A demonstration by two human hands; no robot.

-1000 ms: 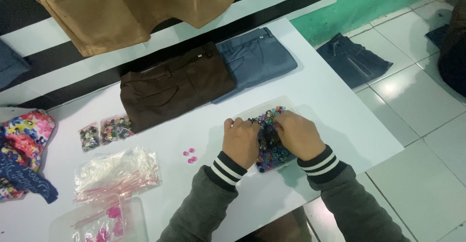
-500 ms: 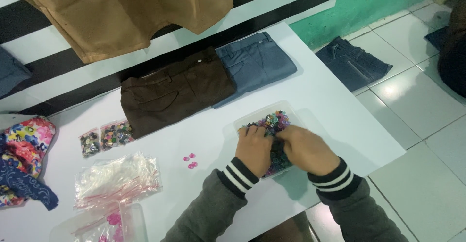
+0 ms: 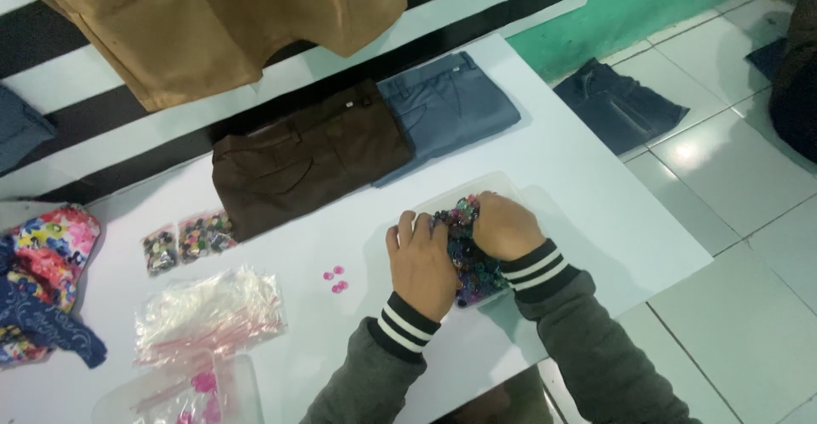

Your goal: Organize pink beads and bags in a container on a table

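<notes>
Both hands lay in a clear plastic tray (image 3: 511,187) of mixed coloured buttons (image 3: 466,254) near the front edge of the white counter (image 3: 596,194). The left hand (image 3: 421,262) curled its fingers into the heap, its grip closed over buttons; the right hand (image 3: 504,224) did likewise, just beside it. Three pink buttons (image 3: 336,278) lay loose to the left, with folded brown trousers (image 3: 311,156) behind.

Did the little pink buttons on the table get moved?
No. The pink buttons lie at the same spot on the white table, just below the folded brown trousers and left of the left hand. Only the camera shifted.
</notes>
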